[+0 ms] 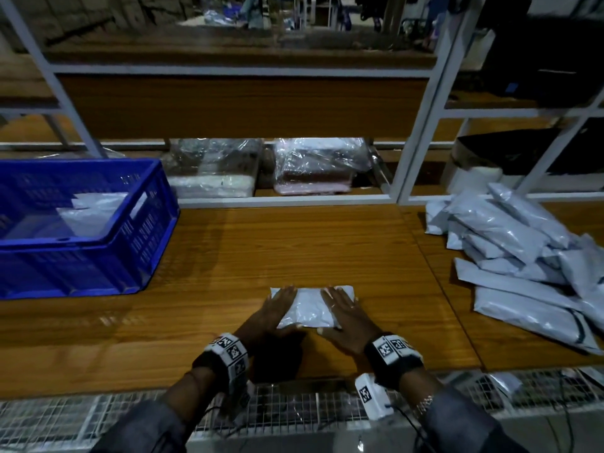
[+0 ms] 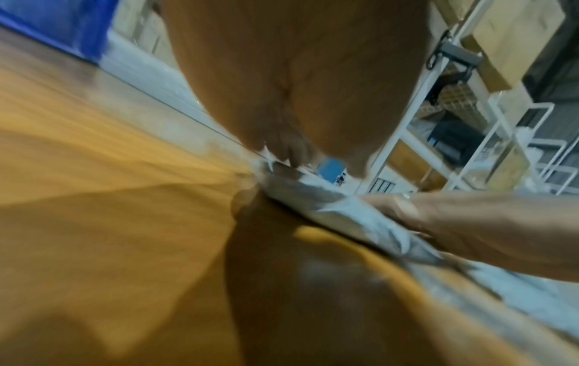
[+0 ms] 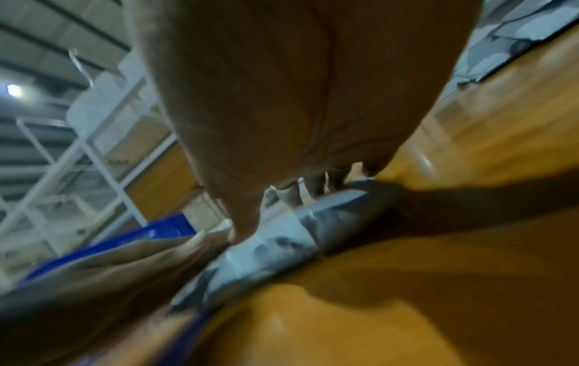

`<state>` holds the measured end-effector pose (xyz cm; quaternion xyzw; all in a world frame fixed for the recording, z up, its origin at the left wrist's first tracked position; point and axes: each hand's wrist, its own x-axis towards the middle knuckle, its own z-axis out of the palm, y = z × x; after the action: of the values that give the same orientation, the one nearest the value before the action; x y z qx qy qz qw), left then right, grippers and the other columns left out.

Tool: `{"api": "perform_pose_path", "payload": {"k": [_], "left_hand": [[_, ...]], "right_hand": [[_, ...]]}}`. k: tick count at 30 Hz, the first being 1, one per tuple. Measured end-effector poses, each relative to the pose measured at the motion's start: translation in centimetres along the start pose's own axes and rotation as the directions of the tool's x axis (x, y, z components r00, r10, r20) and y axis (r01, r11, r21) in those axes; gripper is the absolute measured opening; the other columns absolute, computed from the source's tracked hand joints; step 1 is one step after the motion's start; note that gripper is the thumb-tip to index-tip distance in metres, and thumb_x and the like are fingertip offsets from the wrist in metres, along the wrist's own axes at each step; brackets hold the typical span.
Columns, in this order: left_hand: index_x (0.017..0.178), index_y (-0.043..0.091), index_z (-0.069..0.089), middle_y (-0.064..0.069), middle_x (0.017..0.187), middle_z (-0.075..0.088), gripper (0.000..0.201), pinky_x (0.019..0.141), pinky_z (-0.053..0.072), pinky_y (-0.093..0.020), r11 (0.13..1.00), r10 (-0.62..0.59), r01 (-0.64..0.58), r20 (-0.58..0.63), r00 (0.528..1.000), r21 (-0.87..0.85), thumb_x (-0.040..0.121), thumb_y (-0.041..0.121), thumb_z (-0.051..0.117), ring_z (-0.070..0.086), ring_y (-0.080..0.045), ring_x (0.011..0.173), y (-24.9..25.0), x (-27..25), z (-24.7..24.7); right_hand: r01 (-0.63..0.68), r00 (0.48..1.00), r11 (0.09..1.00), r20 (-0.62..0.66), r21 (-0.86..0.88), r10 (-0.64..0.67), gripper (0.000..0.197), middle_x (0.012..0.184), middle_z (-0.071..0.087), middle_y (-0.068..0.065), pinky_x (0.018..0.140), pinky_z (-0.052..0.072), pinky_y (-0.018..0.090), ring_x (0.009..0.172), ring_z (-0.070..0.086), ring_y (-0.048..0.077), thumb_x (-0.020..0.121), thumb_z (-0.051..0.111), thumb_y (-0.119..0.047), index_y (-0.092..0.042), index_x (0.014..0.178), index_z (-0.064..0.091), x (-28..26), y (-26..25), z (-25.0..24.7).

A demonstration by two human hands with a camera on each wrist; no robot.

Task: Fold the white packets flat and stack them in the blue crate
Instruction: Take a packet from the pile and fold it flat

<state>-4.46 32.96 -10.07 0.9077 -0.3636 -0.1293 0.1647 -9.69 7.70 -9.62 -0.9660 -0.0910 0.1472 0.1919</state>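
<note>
Two hands are being laid flat on one folded white packet (image 1: 305,308) near the front of the worktop (image 1: 228,256): the left hand (image 1: 273,317) on its left end, the right hand (image 1: 343,317) on its right end (fingers straight, nothing being gripped). More packets (image 1: 523,256) are lying heaped well to the right. One packet (image 1: 88,214) is lying inside the blue crate (image 1: 143,223).

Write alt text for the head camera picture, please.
Both hands, left hand and right hand, press a white packet flat on a wooden table. A blue crate stands left; unfolded packets lie piled right.
</note>
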Motion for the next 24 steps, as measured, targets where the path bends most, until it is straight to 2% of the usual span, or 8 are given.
{"api": "perform_pose_path", "payload": {"k": [3, 6, 9, 11, 13, 17, 20, 24], "left_hand": [[0.151, 0.012, -0.009, -0.003, 0.162, -0.009, 0.083, 0.125, 0.001, -0.039, 0.999, 0.05, -0.05, -0.007, 0.999, 0.0, 0.099, 0.056, 0.039, -0.007, -0.018, 0.151, -0.7, 0.1, -0.3], [0.154, 0.005, 0.036, -0.014, 0.158, 0.038, 0.084, 0.118, 0.034, -0.048, 0.996, 0.072, -0.078, -0.139, 0.988, -0.04, 0.088, 0.044, 0.07, 0.038, -0.03, 0.145, -1.8, 0.5, -0.6], [0.138, 0.016, 0.061, -0.004, 0.137, 0.064, 0.065, 0.1, 0.049, -0.032, 0.989, 0.034, -0.06, -0.185, 0.982, -0.138, 0.083, 0.048, 0.072, 0.06, -0.019, 0.123, -1.3, 0.6, -3.0], [0.12, 0.021, 0.073, 0.003, 0.116, 0.074, 0.042, 0.083, 0.055, -0.032, 0.971, 0.013, -0.062, -0.208, 0.978, -0.232, 0.085, 0.045, 0.073, 0.068, -0.01, 0.101, -0.7, 0.7, -4.9], [0.111, 0.024, 0.075, 0.007, 0.104, 0.076, 0.04, 0.072, 0.056, -0.033, 0.935, -0.068, -0.016, -0.225, 0.972, -0.354, 0.085, 0.054, 0.072, 0.07, -0.005, 0.085, -1.0, 0.8, -5.9], [0.13, 0.024, 0.063, -0.001, 0.108, 0.07, 0.065, 0.081, 0.054, -0.04, 0.844, -0.319, 0.175, -0.213, 0.924, -0.506, 0.079, 0.063, 0.074, 0.067, -0.026, 0.097, -1.9, 1.4, -5.0], [0.133, 0.013, 0.058, -0.007, 0.113, 0.066, 0.06, 0.082, 0.049, -0.033, 0.814, -0.491, 0.363, -0.203, 0.847, -0.454, 0.088, 0.05, 0.073, 0.063, -0.027, 0.106, -2.0, 2.3, -2.8], [0.123, 0.013, 0.062, -0.007, 0.121, 0.063, 0.054, 0.089, 0.048, -0.041, 0.922, -0.386, 0.366, -0.39, 0.836, -0.128, 0.092, 0.056, 0.052, 0.059, -0.032, 0.113, -1.4, 2.6, -0.7]], "right_hand": [[0.002, 0.995, 1.0, -0.099, 0.006, -0.001, 0.086, 0.169, 0.001, -0.007, 0.126, 0.002, 0.043, 0.155, -0.003, 0.013, 0.096, 0.06, -0.04, -0.028, 0.162, 0.006, 0.0, -0.2, 0.4], [-0.035, 0.985, 0.997, -0.167, 0.062, 0.045, 0.076, 0.163, 0.028, -0.008, 0.123, 0.024, 0.038, 0.15, 0.025, 0.014, 0.089, 0.064, -0.031, -0.03, 0.157, 0.029, 0.1, -0.3, -0.3], [-0.074, 0.976, 0.986, -0.191, 0.149, 0.102, 0.051, 0.123, 0.069, -0.013, 0.092, 0.055, 0.033, 0.11, 0.065, 0.011, 0.073, 0.063, -0.046, -0.041, 0.124, 0.063, 0.5, -0.3, -2.9], [-0.085, 0.976, 0.977, -0.179, 0.197, 0.121, 0.034, 0.088, 0.075, -0.013, 0.069, 0.059, 0.034, 0.08, 0.07, 0.009, 0.068, 0.065, -0.056, -0.037, 0.096, 0.072, 1.1, -0.1, -5.0], [-0.127, 0.968, 0.953, -0.176, 0.276, 0.18, 0.037, 0.078, 0.073, -0.01, 0.061, 0.056, 0.031, 0.072, 0.069, 0.011, 0.065, 0.075, -0.062, -0.029, 0.083, 0.071, 1.7, 0.3, -6.6], [-0.191, 0.949, 0.928, -0.18, 0.32, 0.257, 0.065, 0.101, 0.071, -0.006, 0.078, 0.055, 0.034, 0.094, 0.066, 0.016, 0.052, 0.074, -0.076, -0.026, 0.094, 0.072, 3.6, 0.8, -6.4], [-0.249, 0.945, 0.942, -0.158, 0.224, 0.287, 0.043, 0.113, 0.064, 0.001, 0.09, 0.052, 0.039, 0.11, 0.061, 0.025, 0.075, 0.077, -0.059, -0.026, 0.102, 0.067, 4.3, -0.3, -4.9], [-0.275, 0.905, 0.961, -0.347, -0.033, 0.247, 0.04, 0.135, 0.051, 0.009, 0.106, 0.037, 0.042, 0.129, 0.045, 0.033, 0.096, 0.059, -0.045, -0.019, 0.125, 0.06, 3.5, -1.9, -2.8]]}}
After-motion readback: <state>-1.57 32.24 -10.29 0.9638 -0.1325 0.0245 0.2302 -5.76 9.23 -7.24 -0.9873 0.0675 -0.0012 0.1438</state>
